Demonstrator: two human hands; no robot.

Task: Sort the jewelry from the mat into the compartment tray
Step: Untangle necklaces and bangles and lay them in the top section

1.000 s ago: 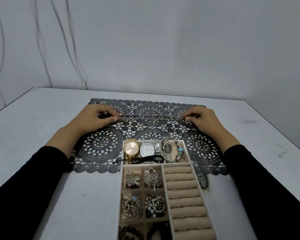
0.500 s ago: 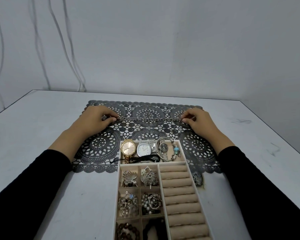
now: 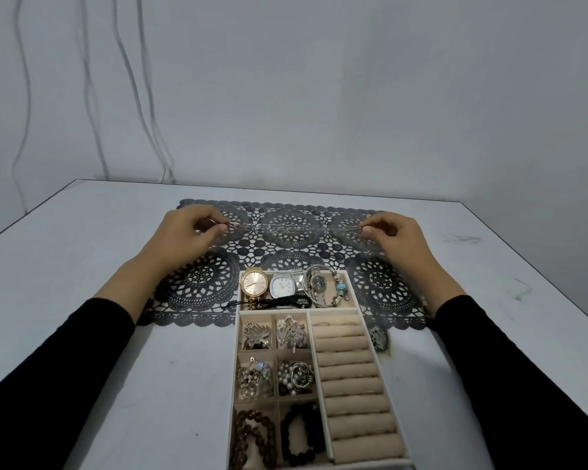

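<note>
Chain (image 3: 286,228) pinched at both ends by your left hand (image 3: 187,234) and right hand (image 3: 399,236), 12 o'clock of tray (image 3: 237,351); next, probably bunch it and lower it in

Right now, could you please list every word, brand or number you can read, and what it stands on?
No text reads clearly.
Dials of the gold watch, white-dial watch and dark-dial watch: markings too small to read.
Black tag beside the watches: white marks, too blurred to read.
</note>
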